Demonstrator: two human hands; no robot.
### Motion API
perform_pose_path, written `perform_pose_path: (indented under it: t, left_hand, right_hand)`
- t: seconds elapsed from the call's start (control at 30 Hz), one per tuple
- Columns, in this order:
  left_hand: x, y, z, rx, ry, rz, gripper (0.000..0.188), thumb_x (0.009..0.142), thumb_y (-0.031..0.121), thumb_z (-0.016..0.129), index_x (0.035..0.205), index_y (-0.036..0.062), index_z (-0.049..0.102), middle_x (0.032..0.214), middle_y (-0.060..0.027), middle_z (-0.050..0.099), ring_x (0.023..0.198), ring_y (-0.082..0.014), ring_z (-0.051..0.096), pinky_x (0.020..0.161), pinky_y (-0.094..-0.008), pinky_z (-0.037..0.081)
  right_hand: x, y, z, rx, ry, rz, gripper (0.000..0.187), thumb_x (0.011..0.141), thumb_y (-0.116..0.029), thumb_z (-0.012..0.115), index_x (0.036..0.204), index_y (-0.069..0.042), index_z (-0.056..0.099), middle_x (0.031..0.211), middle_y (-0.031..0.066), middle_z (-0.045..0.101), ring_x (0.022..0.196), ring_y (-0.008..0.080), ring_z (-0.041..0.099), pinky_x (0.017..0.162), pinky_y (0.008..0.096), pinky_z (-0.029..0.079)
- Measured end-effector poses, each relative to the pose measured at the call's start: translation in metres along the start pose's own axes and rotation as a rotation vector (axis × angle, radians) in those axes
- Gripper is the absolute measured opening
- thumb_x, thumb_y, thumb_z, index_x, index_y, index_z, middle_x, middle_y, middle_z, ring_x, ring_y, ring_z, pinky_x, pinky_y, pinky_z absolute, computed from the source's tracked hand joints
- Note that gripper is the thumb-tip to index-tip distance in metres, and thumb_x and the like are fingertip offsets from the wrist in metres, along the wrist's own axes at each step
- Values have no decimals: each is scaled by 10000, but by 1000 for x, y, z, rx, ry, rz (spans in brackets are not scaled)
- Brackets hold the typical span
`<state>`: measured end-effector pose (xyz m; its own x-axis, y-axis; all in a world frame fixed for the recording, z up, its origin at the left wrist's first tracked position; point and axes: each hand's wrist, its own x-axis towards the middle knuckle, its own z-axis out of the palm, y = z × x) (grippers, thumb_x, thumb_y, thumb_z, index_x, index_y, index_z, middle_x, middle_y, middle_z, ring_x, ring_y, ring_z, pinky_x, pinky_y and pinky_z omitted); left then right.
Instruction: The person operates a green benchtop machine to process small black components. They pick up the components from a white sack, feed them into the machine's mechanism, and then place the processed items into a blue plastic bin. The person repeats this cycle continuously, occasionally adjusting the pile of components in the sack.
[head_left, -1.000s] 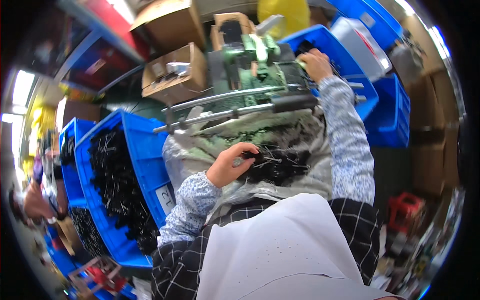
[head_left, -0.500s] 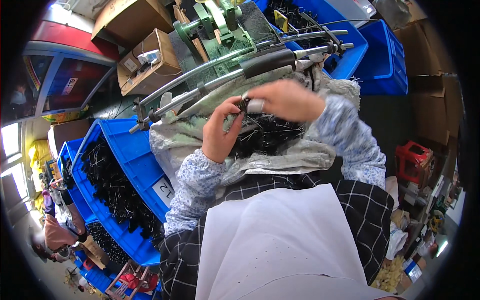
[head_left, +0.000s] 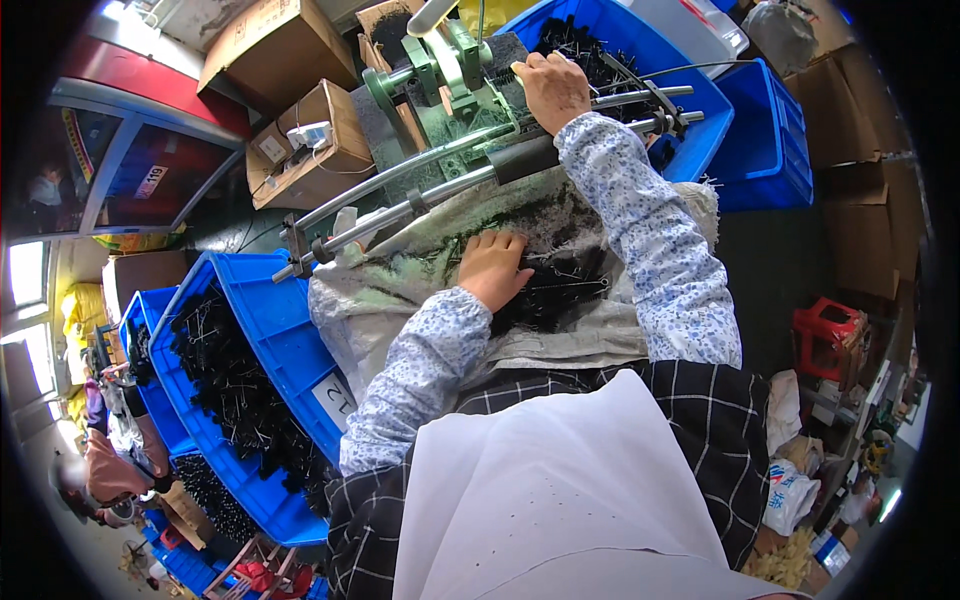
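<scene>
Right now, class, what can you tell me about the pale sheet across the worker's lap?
The sheet looks like off-white woven plastic, wrinkled, with dark smudges and a folded edge nearest the body. It drapes over the lap, reaching up to the lower metal rail. Black wire-ended pieces lie piled on it. The left hand is at that pile; whether it touches the sheet is unclear.

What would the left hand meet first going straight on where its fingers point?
Likely the black sleeve on the nearer metal rod. Depth is unclear from one view: the left hand could brush the pale sack first or pass under the sleeve.
</scene>
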<state>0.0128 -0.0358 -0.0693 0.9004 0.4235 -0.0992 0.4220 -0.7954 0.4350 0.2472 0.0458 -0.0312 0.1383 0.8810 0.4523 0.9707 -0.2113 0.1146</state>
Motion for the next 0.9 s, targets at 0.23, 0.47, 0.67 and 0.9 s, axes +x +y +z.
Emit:
perform_pose_path:
  t: [0.23,0.47,0.67,0.9]
  left_hand:
    - [3,-7,4,-123,-239,-52,394,754,303,666,1046,59,567,987,-110,576,1009,-282,485,877,-399,358]
    - [-6,-12,-8,-268,-71,27,249,783,243,646,942,53,623,944,-122,602,924,-292,538,836,-383,404]
    - [-30,-15,-43,-413,175,-135,169,793,176,639,912,58,619,895,-123,587,773,-287,588,696,-354,475]
    - [-64,-35,-70,-625,513,-214,188,749,39,682,911,23,588,887,-66,564,642,-132,559,595,-248,462]
  right_hand:
    - [2,4,13,107,17,1,154,800,-135,543,883,-143,672,836,50,630,831,213,617,792,405,471]
    - [6,10,23,176,-106,20,232,810,-144,552,1013,-164,663,964,8,596,892,200,547,854,338,432]
    - [7,12,7,47,-214,64,288,818,-250,572,1083,-144,606,1045,34,555,998,217,504,870,393,378]
    - [-9,16,18,246,-118,126,259,776,-236,571,986,-86,602,947,81,629,1008,259,543,841,430,397]
